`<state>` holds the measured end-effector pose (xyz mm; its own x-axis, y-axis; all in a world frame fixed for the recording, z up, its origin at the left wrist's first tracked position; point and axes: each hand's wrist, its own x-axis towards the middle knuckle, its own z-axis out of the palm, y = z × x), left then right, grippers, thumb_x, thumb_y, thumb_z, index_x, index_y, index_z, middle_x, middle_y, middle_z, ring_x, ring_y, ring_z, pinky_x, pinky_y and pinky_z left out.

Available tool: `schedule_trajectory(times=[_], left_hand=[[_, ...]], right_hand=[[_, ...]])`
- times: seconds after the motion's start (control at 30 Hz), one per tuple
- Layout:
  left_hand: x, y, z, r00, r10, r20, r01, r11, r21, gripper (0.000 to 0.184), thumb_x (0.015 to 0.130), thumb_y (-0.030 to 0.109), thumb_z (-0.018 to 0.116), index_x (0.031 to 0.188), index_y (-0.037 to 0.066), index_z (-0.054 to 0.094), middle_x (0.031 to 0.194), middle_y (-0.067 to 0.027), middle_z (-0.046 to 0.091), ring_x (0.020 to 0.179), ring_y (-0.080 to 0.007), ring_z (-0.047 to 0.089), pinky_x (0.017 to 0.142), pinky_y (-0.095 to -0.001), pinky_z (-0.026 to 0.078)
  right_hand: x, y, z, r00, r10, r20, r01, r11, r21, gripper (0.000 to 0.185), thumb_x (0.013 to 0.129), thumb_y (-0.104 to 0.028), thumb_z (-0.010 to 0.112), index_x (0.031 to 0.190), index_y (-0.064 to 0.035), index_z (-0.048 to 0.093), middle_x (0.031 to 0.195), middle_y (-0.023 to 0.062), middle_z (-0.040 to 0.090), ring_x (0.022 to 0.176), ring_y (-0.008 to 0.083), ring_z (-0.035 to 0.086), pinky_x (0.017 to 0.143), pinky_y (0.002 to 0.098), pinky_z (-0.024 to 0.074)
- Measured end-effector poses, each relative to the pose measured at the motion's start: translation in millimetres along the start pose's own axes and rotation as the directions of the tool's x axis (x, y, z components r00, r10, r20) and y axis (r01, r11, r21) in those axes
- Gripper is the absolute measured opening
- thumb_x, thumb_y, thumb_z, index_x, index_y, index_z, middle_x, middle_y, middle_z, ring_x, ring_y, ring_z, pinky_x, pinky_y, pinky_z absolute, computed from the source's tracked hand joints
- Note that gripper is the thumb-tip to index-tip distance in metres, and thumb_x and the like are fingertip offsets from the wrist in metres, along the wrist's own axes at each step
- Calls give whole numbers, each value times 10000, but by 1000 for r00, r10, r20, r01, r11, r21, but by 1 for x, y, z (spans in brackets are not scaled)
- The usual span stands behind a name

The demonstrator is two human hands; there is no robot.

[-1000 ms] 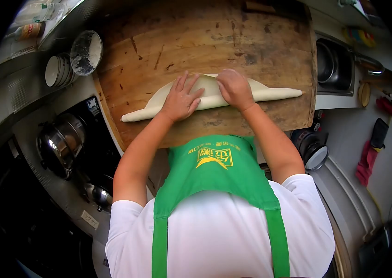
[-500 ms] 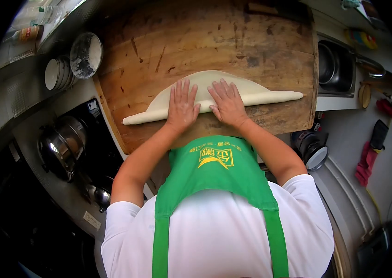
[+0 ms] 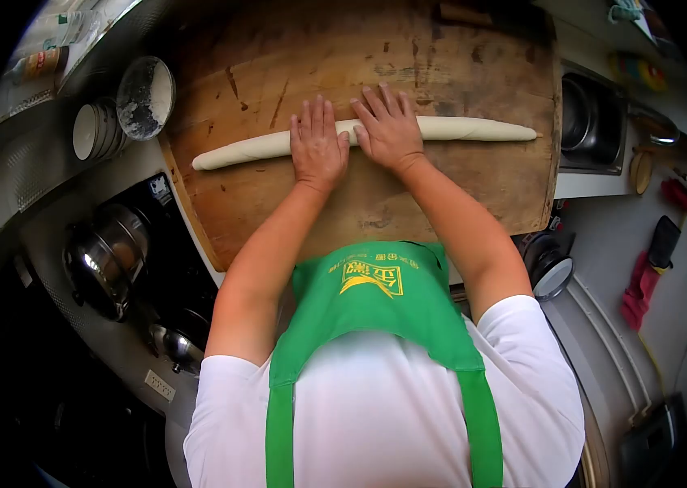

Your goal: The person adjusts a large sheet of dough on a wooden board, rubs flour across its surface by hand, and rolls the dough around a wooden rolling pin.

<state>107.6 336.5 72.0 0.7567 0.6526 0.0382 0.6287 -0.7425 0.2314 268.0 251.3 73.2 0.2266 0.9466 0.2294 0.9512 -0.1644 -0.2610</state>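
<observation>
A long roll of pale dough (image 3: pixel 473 128) lies across a wooden board (image 3: pixel 343 220), slightly higher at its right end. The small tip of a rolling pin (image 3: pixel 538 134) pokes out at that end; the rest of the pin is hidden inside the dough. My left hand (image 3: pixel 318 146) rests flat on the roll just left of its middle, fingers stretched forward. Close beside it, my right hand (image 3: pixel 388 130) presses flat on the roll with its fingers spread. Neither hand grips anything, and the thumbs are near each other.
Left of the board stand a floury bowl (image 3: pixel 146 98) and a stack of white bowls (image 3: pixel 96 130). Metal pots (image 3: pixel 106 256) sit on the left. At the right is a sink (image 3: pixel 591 122), with a dark pot (image 3: pixel 551 264) below it. A dark-handled tool (image 3: pixel 465 13) lies at the board's far edge.
Both hands have moved forward, away from my body, rolling the dough along. The flat half-round sheet beyond the roll is now wound up, and the roll looks thicker.
</observation>
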Motion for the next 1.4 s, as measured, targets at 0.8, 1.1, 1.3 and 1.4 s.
schedule_trajectory(times=[0.8, 1.1, 1.3, 1.4], left_hand=[[19, -56, -25, 996, 51, 67, -55, 997, 58, 580, 1021, 342, 495, 1462, -34, 509, 1567, -259, 457, 1486, -440, 373, 1243, -507, 284], [-66, -163, -27, 995, -15, -96, 20, 998, 52, 550, 1046, 259, 464, 1497, -54, 498, 1597, -272, 433, 1518, -415, 358, 1258, -488, 268], [-38, -181, -16, 948, -262, -180, 269, 963, 16, 572, 1055, 273, 425, 1500, -81, 477, 1609, -279, 411, 1521, -448, 331, 1263, -521, 228], [-85, -165, -21, 950, -276, -150, 280, 960, 12, 608, 1055, 310, 398, 1534, -63, 437, 1650, -276, 337, 1535, -466, 283, 1259, -547, 207]], right_hand=[[5, 51, -18, 975, 220, 18, -220, 976, -11, 500, 970, -403, 574, 1403, -161, 632, 1520, 135, 545, 1439, 393, 448, 1197, 575, 314], [-102, 122, -46, 956, 285, -68, -292, 948, -128, 507, 980, -380, 540, 1405, -113, 613, 1482, 161, 551, 1423, 404, 446, 1224, 556, 290], [-71, 144, -42, 838, 540, -84, -545, 817, -189, 533, 1012, -371, 472, 1467, -113, 577, 1531, 161, 516, 1458, 399, 405, 1243, 562, 236], [-125, 128, -35, 810, 566, -152, -585, 794, -163, 563, 1017, -372, 446, 1495, -92, 548, 1603, 169, 439, 1512, 381, 339, 1264, 560, 176]])
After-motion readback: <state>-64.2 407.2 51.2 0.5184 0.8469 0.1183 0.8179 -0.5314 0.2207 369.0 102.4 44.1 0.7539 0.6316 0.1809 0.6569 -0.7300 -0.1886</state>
